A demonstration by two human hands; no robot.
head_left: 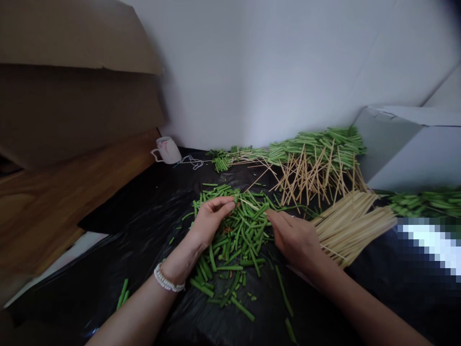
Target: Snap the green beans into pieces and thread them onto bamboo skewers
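Over a loose pile of cut green stems (230,254), my left hand (212,216) pinches a short green piece (236,196) between thumb and fingers. My right hand (293,235) is closed on a thin wooden skewer (252,204), whose far end meets the green piece. A bundle of pale skewers (355,226) lies just right of my right hand. Behind it, skewers threaded with green stems (320,146) are heaped against the wall, their bare sticks pointing toward me.
Black plastic sheeting (151,206) covers the surface. A white mug (168,150) and a tangled string (194,161) are at the back left. A cardboard box (79,101) stands left, a pale box (406,144) right. More green stems (428,202) lie at far right.
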